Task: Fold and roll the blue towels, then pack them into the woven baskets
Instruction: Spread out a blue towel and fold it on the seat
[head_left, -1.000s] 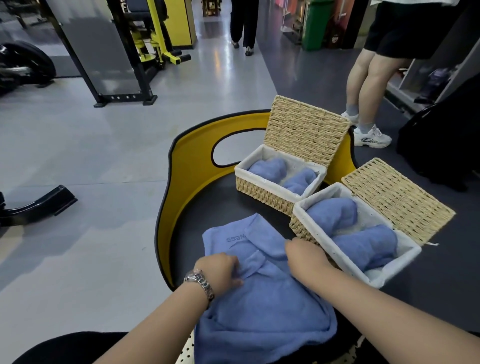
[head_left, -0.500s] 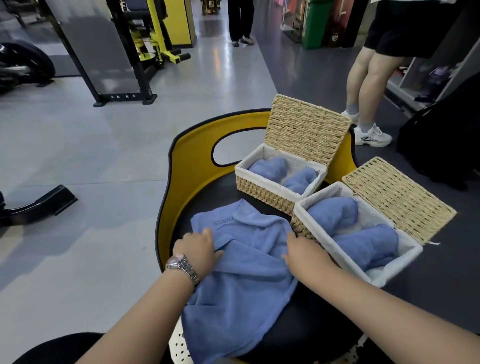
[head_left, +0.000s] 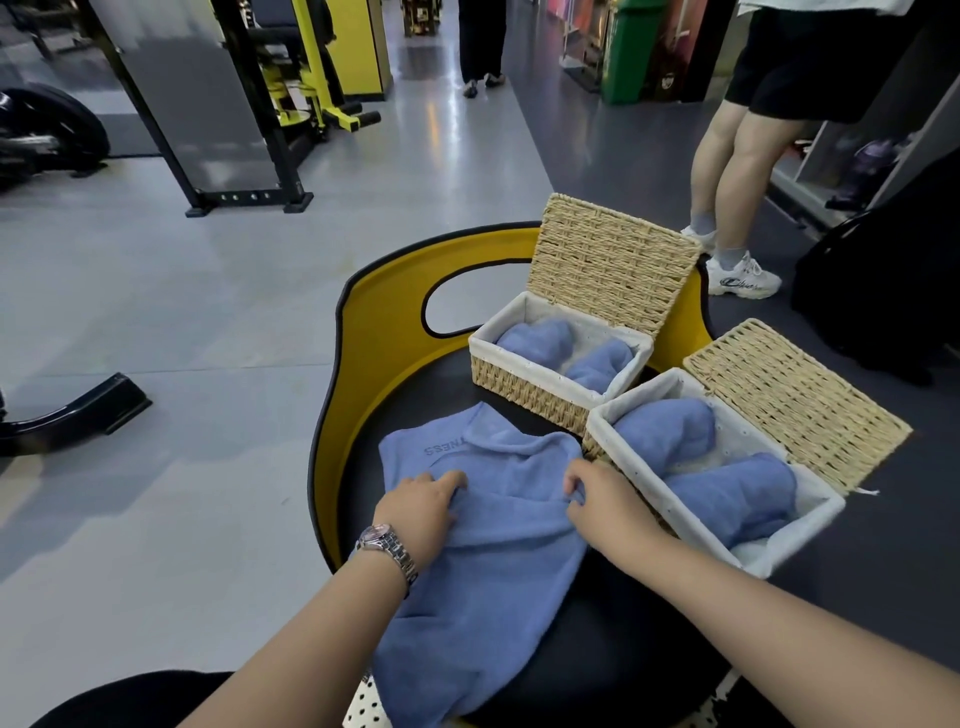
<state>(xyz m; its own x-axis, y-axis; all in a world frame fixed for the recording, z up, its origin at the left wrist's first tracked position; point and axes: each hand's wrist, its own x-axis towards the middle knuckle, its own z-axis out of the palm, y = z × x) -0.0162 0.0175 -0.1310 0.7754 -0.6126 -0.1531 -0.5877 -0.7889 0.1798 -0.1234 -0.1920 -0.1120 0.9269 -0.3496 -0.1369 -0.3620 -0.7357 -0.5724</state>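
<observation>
Folding step: left hand (head_left: 423, 506) and right hand (head_left: 597, 499) fingers clamped on towel (head_left: 498, 561) lower centre; next, square edges, roll.

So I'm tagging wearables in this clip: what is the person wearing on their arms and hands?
Both forearms are bare, with no sleeves in view. The left hand has a silver metal link-bracelet wristwatch at its wrist. The right hand shows no glove or watch.

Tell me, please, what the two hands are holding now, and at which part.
Both hold the loose blue towel: the left hand grips a fold near its left side, and the right hand pinches a fold near its right edge, beside the near basket.
</observation>
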